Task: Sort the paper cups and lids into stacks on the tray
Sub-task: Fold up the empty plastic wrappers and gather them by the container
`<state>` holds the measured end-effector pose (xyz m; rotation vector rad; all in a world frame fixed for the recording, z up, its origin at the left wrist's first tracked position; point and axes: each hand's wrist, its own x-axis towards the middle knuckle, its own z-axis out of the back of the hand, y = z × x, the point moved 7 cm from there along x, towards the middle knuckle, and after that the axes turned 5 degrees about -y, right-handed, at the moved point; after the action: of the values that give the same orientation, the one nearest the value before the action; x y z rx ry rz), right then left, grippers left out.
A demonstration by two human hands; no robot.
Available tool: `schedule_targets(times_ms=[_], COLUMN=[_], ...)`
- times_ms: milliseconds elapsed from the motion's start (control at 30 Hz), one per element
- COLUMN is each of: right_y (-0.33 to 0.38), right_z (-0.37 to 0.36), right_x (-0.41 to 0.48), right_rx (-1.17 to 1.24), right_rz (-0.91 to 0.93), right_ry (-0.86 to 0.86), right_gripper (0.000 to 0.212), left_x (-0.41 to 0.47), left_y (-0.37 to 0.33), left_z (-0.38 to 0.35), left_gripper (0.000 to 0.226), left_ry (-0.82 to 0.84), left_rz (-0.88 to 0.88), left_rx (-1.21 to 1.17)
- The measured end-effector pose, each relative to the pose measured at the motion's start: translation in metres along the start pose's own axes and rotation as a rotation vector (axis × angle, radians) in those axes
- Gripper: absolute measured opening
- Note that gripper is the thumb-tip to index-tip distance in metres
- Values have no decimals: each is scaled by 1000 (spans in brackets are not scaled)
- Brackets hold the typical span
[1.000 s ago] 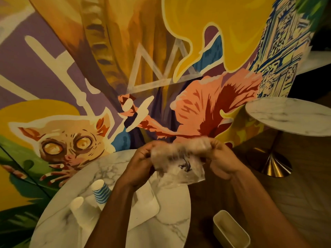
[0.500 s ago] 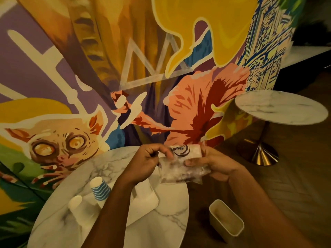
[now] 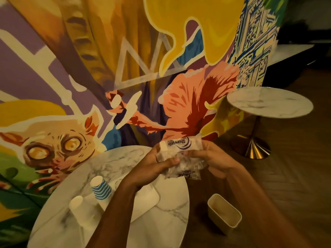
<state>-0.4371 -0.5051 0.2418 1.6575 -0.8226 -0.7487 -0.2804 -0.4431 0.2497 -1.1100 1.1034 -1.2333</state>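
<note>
cups (image 3: 101,189) stand left on the tray (image 3: 148,196) on the table (image 3: 161,222), a bag (image 3: 180,158) above the table's right edge, a bin (image 3: 224,213) on the floor (image 3: 268,185) further right.

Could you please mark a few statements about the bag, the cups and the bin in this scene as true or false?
1. The left hand and the right hand both hold the clear plastic bag. True.
2. The blue-striped cup stands mouth-up. False: it stands upside down, base up.
3. The cream bin sits on the marble table. False: it is on the floor, to the right of that table.
4. A second marble table stands farther right. True.
</note>
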Motion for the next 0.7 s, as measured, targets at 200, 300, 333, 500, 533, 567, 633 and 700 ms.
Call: schedule_targets(times_ms=[200,300,333,500,533,567,633,700], right_y=[-1,-5,-7,-7,-7,-6,-3,-4], right_z=[-23,-14,-7,20,26,33,55,77], right_x=[-10,-11,-11,-13,-13,-13,-8,1], right_rx=[-90,-36,-13,44,71,98,117,117], right_rz=[17,1,-7,4,-1,1,30,49], right_ry=[185,170,151,104,100,80,16,-35], right_gripper=[60,64,64,59,56,52,41,45], left_x=[2,4,5,19,24,29,40,54], left_y=[8,12,14,11,10,9,7,7], left_z=[-1,-6,-8,-18,-21,-23,-30,-42], left_gripper=[63,65,66,53,47,41,37,51], left_ry=[-3,37,74,152,143,129,101,88], left_rz=[26,59,67,10,-10,-31,-72,-86], left_rx=[39,-12,-19,4,-24,-62,-127,-191])
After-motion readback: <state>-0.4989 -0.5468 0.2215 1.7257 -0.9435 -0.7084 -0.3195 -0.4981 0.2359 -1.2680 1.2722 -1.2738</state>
